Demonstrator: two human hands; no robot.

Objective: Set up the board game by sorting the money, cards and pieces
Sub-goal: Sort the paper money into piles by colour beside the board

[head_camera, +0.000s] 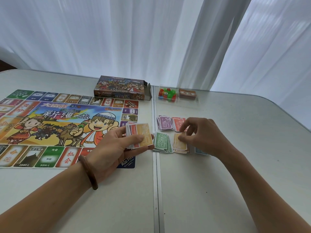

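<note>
Money stack (140,132) held in left hand (116,147) grip; right hand (203,135) pinches orange note (179,144) beside green "500" pile (160,143).

White table (218,190), game board (50,128), box (119,89), clear tray (176,100), sorted money piles (168,133)

The game board (64,125) reads 大富翁 and 新疆之旅 at its centre. Squares along its six o'clock edge show 机会, 2000元 and 3000元. The green notes (160,142) read 500.
</note>
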